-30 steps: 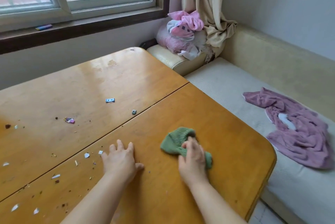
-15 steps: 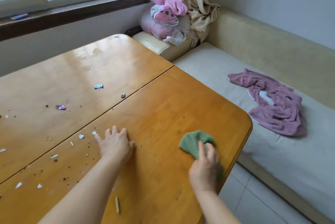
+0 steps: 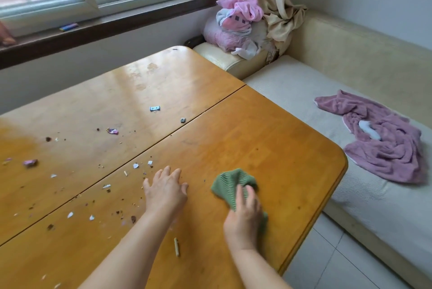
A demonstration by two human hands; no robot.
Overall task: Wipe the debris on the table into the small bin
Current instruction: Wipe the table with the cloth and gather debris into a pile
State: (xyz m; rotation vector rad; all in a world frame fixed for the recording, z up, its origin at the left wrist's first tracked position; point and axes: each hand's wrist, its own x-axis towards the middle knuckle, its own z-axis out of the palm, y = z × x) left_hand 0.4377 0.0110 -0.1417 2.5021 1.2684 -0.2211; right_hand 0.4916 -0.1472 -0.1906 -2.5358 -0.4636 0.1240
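Observation:
A green ribbed cloth point(image 3: 230, 182) lies crumpled on the wooden table point(image 3: 268, 139), near its right corner. My right hand point(image 3: 244, 217) presses down on the cloth's near part and grips it. My left hand point(image 3: 164, 189) rests flat on the table, fingers spread, just left of the cloth. Several bits of debris point(image 3: 105, 195) are scattered over the table's left half: paper scraps, dark crumbs, a purple wrapper point(image 3: 112, 131), a blue scrap point(image 3: 155, 108) and a small stick point(image 3: 177, 246) between my forearms. No bin is in view.
A cream sofa point(image 3: 292, 82) runs along the table's right side, with a purple towel point(image 3: 383, 139) on the seat and a pile of pink laundry point(image 3: 236, 24) on its armrest. A window sill point(image 3: 93, 29) lies beyond the table. Tiled floor point(image 3: 339, 263) shows by the near right corner.
My right hand drew the cloth toward the table's right edge, then brought it back left and slightly forward. The left hand stayed flat in place. The view tilted down, then back up.

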